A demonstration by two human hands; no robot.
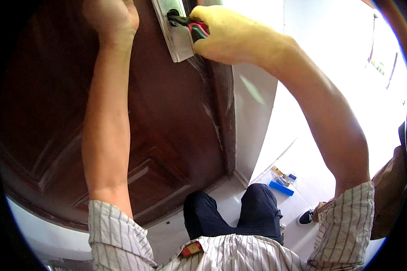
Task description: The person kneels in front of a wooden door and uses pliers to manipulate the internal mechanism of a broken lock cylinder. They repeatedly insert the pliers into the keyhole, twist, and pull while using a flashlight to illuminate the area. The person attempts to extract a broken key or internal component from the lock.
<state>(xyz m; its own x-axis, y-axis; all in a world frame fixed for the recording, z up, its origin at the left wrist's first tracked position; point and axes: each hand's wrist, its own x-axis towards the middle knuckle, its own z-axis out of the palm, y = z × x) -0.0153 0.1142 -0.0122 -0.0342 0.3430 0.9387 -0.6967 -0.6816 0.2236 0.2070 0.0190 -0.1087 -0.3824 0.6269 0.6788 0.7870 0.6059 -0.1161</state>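
Up high, the right hand (pixel 233 36) is squeezing a red and black screwdriver (pixel 192 26) and pushing its tip into the silver lock plate (pixel 176 34) on the brown door (pixel 167 117). The left hand (pixel 111 18) is pressing on the door beside the plate, and I cannot tell if it is gripping anything. The plate is sitting on the door already, so the job is looking partly done, with small parts (pixel 282 178) and a blue box (pixel 281 188) lying on the floor (pixel 303 153).

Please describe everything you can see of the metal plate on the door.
The plate is a narrow, flat strip of silvery brushed metal, mounted upright on the dark brown wooden door close to its edge. Its top runs out of the picture. It has a dark hole near the top, where the black tip of a red-handled screwdriver meets it. The right hand holds that tool beside it.
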